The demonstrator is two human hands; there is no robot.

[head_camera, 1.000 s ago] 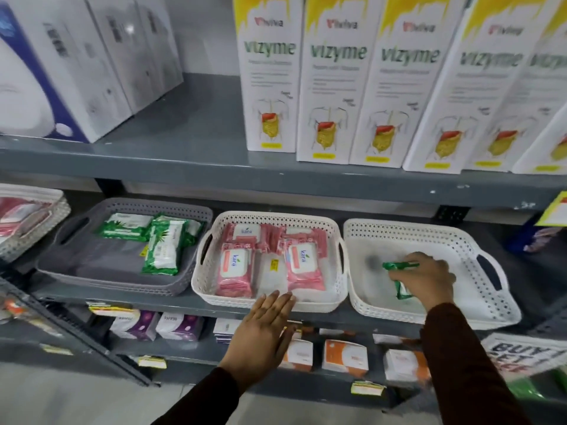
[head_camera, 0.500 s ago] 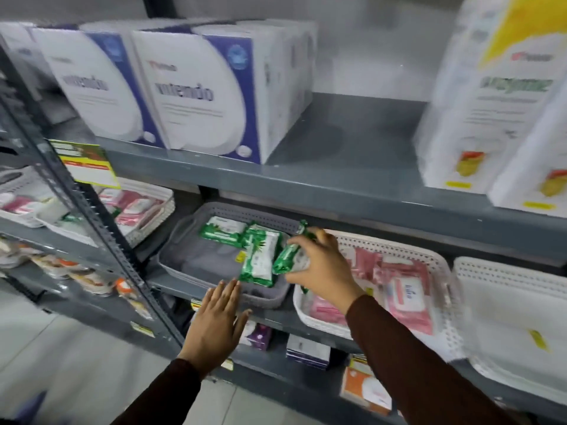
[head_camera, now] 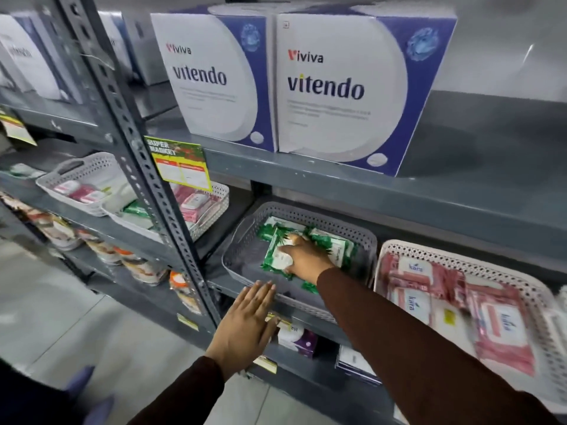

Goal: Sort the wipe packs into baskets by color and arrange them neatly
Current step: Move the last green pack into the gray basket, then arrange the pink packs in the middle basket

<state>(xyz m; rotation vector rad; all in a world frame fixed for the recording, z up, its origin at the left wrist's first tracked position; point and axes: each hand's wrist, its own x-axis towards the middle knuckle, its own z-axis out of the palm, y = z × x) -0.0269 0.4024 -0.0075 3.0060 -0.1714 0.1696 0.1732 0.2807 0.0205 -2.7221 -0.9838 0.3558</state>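
Observation:
A grey basket (head_camera: 242, 256) on the middle shelf holds several green wipe packs (head_camera: 333, 245). My right hand (head_camera: 306, 256) reaches into it and lies on a green wipe pack (head_camera: 274, 256), fingers curled over its edge. Part of another green pack (head_camera: 308, 286) shows below my wrist. My left hand (head_camera: 245, 323) hovers flat and open just in front of the grey basket's front rim, holding nothing. To the right, a white basket (head_camera: 460, 250) holds several pink wipe packs (head_camera: 500, 329) lying flat.
Two large white-and-blue boxes (head_camera: 337, 87) stand on the shelf above. A perforated metal upright (head_camera: 147, 179) with a yellow price card (head_camera: 181, 164) stands left of the grey basket. Further white baskets (head_camera: 86, 176) with mixed packs sit beyond it. Small boxes (head_camera: 297, 338) fill the shelf below.
My right hand has carried the green pack from the far-right white basket leftward and lowered it into the grey basket. The view has swung left; my left hand followed to the grey basket's front.

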